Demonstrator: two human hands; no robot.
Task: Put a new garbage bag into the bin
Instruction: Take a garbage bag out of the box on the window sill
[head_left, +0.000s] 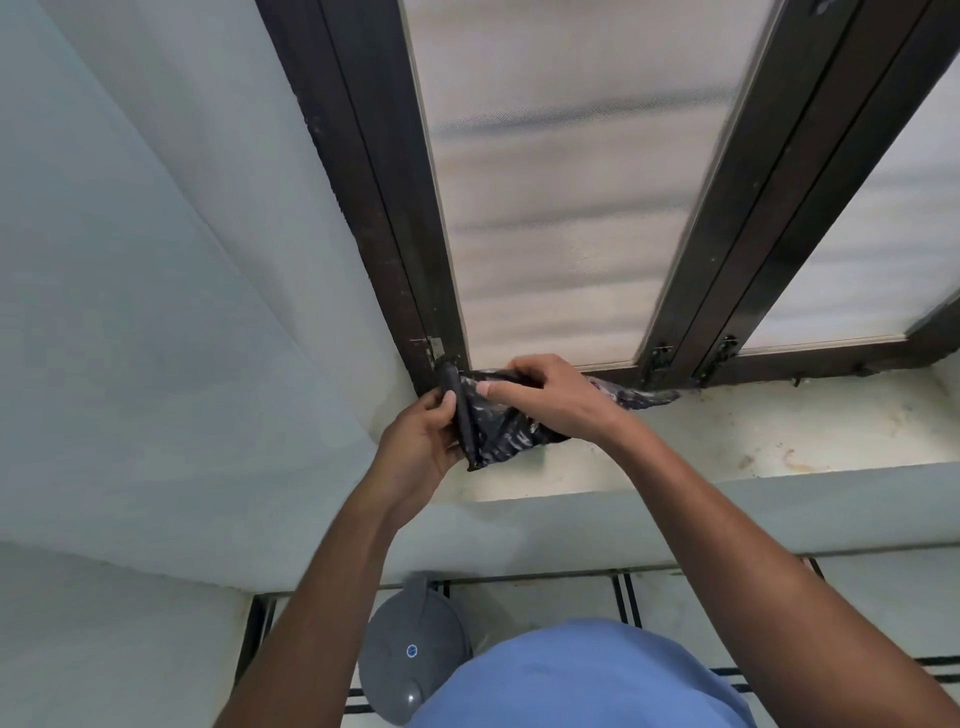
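Pale painted walls meet at a corner, with a dark-framed window (545, 182) of frosted glass set above a stained window ledge (779, 431).

Both hands work at the left end of the ledge, close to the bottom corner of the window frame.

Left hand (415, 447): the fingers are curled around a roll of black garbage bags (461, 415), which stands nearly upright in the grip, its top end near the frame corner.

Right hand (545, 400): the thumb and fingers pinch the loose black garbage bag (501, 434) that leads off the roll. The thumb lies flat across the crumpled plastic. The fingertips curl over the upper edge of the plastic.

A further stretch of the black plastic runs to the right behind the right hand and lies along the ledge at the foot of the window frame.

Below the ledge, a grey bin (410, 654) stands on the tiled floor (571, 597) against the wall. Its lid is closed and carries a small round blue sticker. The bin sits well apart from the hands, directly beneath the left forearm. A blue shirt (587, 680) fills the bottom centre of the view and covers part of the bin.
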